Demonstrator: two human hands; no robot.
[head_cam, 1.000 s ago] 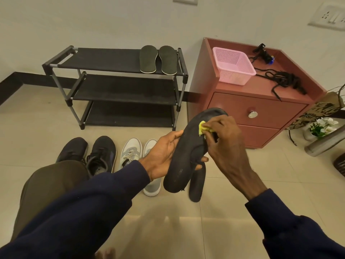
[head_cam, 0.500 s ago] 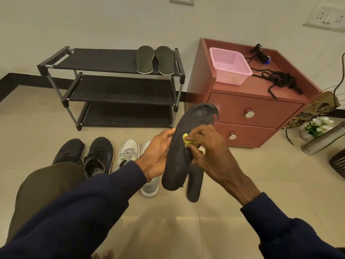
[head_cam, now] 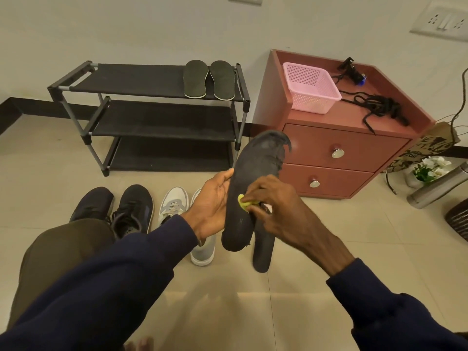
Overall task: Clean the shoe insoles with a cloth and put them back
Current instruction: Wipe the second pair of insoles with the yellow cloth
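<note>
Insole (head_cam: 253, 178) held nearly upright above the floor tiles, its edge gripped by the left hand (head_cam: 212, 209). The right hand (head_cam: 273, 206) pinches a yellow cloth (head_cam: 244, 201) against its middle (a second insole (head_cam: 263, 252) shows just behind).

Shoe rack (head_cam: 131, 81) and red cabinet (head_cam: 316, 145) against white wall (head_cam: 126, 29).

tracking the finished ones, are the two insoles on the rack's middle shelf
No, the two insoles lie side by side on the top shelf of the shoe rack.
</note>
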